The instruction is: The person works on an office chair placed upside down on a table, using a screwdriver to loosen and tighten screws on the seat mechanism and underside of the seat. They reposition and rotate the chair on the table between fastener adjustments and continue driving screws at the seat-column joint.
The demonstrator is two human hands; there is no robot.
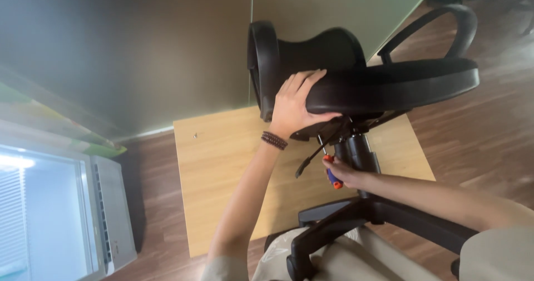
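Black office chair (389,83) tipped sideways on wooden board; blue-orange screwdriver (332,175), probably, under seat.

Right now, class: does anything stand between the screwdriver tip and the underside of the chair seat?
Nothing visible does. The right hand holds the screwdriver straight up to the seat's underside, beside the gas column. The left hand grips the seat edge, off that path.
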